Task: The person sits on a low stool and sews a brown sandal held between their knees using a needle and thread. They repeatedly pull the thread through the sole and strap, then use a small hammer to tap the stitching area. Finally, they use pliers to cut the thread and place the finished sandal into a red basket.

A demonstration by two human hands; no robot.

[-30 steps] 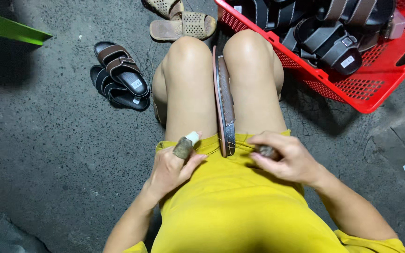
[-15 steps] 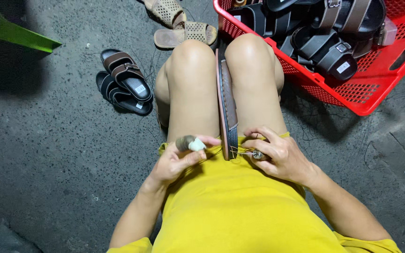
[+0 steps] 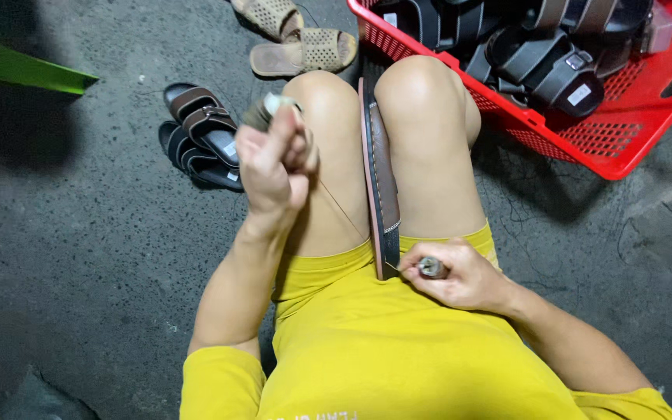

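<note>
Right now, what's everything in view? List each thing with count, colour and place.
Sandal sole: one, brown, on edge between the knees.
Thread: one, pale, taut from left hand to sole.
Awl: one, metal, in right hand.
Basket: one, red, upper right, holding black sandals.
Strapped sandals: pair, brown, on floor at left.
Perforated sandals: pair, tan, top centre.
Left hand: raised, gripping a spool.
Right hand: at the sole's near end.

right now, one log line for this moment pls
left hand: raised, pulling thread taut | right hand: holds awl at sandal sole | sole: clamped between knees
</note>
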